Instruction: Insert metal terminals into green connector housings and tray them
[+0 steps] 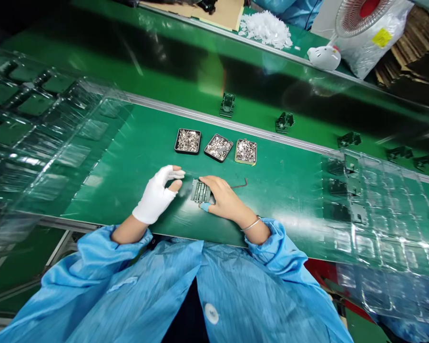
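My left hand (158,194), in a white glove with bare thumb and fingertip, is over the green mat with its fingers apart and nothing in them. It is just left of a small green metal-and-board part (200,191). My right hand (224,197), bare with a blue cover on the thumb, grips that part by its right side, fingers at the top edge and thumb at the bottom. An L-shaped hex key (240,184) lies right of the part, partly behind my right hand.
Three small trays of metal pieces (176,141) (229,148) (256,153) stand beyond my hands. Clear plastic trays (82,128) (382,214) flank the mat. Several green parts (228,105) sit behind the metal rail (157,105). A fan (357,16) is on the upper shelf.
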A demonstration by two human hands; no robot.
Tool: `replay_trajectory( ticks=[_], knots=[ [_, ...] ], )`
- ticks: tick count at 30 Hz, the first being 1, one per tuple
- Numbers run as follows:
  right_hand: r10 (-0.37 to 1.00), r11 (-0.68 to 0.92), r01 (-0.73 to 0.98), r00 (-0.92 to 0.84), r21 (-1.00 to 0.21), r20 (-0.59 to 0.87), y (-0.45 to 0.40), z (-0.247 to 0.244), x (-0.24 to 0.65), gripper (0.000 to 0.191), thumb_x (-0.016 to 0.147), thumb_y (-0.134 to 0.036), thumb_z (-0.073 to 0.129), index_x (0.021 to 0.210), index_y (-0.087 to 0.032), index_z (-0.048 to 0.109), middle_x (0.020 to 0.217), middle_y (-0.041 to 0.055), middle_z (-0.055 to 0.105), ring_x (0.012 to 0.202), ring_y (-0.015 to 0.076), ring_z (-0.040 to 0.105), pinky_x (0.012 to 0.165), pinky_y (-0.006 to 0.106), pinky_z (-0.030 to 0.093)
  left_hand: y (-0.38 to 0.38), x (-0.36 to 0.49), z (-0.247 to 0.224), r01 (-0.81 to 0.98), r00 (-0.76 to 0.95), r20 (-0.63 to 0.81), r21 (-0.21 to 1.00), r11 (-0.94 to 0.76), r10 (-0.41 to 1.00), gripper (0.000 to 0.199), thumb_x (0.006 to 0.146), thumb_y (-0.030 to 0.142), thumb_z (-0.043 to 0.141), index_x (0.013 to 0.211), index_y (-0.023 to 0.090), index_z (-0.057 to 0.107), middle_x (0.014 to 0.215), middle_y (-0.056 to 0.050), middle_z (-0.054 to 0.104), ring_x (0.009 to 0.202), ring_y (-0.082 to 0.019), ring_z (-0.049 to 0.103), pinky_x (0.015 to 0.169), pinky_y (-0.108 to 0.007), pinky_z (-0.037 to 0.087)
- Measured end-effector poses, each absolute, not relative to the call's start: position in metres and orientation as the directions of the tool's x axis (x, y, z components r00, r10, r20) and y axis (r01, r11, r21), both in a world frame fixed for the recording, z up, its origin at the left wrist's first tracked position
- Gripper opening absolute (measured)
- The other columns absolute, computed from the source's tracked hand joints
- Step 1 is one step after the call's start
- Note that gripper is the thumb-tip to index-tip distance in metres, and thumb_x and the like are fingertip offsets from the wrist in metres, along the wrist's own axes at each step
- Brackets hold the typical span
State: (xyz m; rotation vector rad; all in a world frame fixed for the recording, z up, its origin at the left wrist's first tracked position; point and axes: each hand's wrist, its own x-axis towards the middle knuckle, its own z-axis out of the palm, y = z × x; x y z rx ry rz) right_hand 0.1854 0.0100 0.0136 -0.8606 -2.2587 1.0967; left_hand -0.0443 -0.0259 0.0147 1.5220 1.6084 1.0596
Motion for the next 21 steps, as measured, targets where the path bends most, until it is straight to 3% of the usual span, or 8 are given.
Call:
replay_trajectory(
  ticks=[4,6,8,11,14,17,21],
  knots=[
    [0.905,0.187,0.278,-0.421,-0.942,0.056,0.006,0.002,0.17,0.064,0.078,-0.034,0.068,0.136,-0.02,0.044,0.132,0.0141,0.053,0.123,0.0254,0.052,0.106,0.044,0.042,-0.043,-0.024,0.019,0.655,0.157,0.113,0.731,-0.189,0.981,0.065,0.078,0.054,0.062,0.128,0.016,0.048,0.119,-0.016,0.065,0.107,-0.031,0.065,0.095,-0.047,0.052],
    [0.917,0.025,0.163,-0.397,-0.986,-0.042,0.004,-0.003,0.166,0.058,0.083,-0.038,0.063,0.135,-0.02,0.044,0.132,0.0131,0.055,0.116,0.0226,0.058,0.1,0.041,0.048,-0.045,-0.014,0.019,0.756,0.199,0.132,0.61,-0.238,0.971,0.062,0.079,0.048,0.062,0.13,0.016,0.049,0.121,-0.017,0.064,0.11,-0.034,0.063,0.094,-0.047,0.052],
    [0.91,-0.02,0.096,-0.41,-0.995,-0.058,0.001,-0.003,0.166,0.057,0.086,-0.039,0.059,0.138,-0.022,0.041,0.139,0.0132,0.051,0.119,0.022,0.057,0.102,0.04,0.048,-0.037,-0.012,0.022,0.793,0.181,0.16,0.559,-0.24,0.97,0.055,0.083,0.043,0.056,0.131,0.017,0.049,0.122,-0.016,0.064,0.11,-0.032,0.063,0.092,-0.045,0.052],
    [0.937,0.094,0.115,-0.346,-0.989,0.049,-0.003,0.001,0.173,0.06,0.089,-0.037,0.056,0.144,-0.025,0.035,0.147,0.0129,0.041,0.132,0.0235,0.048,0.11,0.042,0.041,0.004,-0.032,0.034,0.785,0.092,0.173,0.593,-0.178,0.981,0.05,0.086,0.041,0.049,0.132,0.019,0.048,0.118,-0.011,0.066,0.101,-0.026,0.066,0.088,-0.039,0.053],
    [0.923,0.232,0.19,-0.352,-0.954,0.154,-0.005,0.007,0.179,0.055,0.091,-0.032,0.053,0.143,-0.025,0.037,0.145,0.0136,0.043,0.132,0.0246,0.048,0.111,0.046,0.04,0.074,-0.07,0.05,0.79,-0.079,0.211,0.609,-0.068,0.974,0.05,0.084,0.041,0.048,0.128,0.017,0.05,0.11,-0.011,0.068,0.091,-0.024,0.066,0.083,-0.035,0.053],
    [0.88,0.342,0.274,-0.429,-0.899,0.204,-0.007,0.009,0.179,0.056,0.089,-0.029,0.055,0.143,-0.025,0.04,0.145,0.0141,0.044,0.136,0.0267,0.043,0.115,0.049,0.037,0.148,-0.105,0.061,0.817,-0.242,0.214,0.571,0.08,0.946,0.051,0.081,0.038,0.051,0.125,0.013,0.051,0.111,-0.016,0.066,0.1,-0.029,0.063,0.091,-0.041,0.048],
    [0.832,0.416,0.363,-0.521,-0.834,0.188,-0.008,0.004,0.177,0.059,0.085,-0.022,0.056,0.142,-0.021,0.043,0.145,0.0174,0.045,0.137,0.0309,0.042,0.115,0.053,0.037,0.209,-0.121,0.064,0.823,-0.313,0.225,0.55,0.145,0.923,0.054,0.077,0.032,0.054,0.123,0.004,0.051,0.112,-0.027,0.063,0.106,-0.037,0.06,0.095,-0.053,0.041]
  ],
)
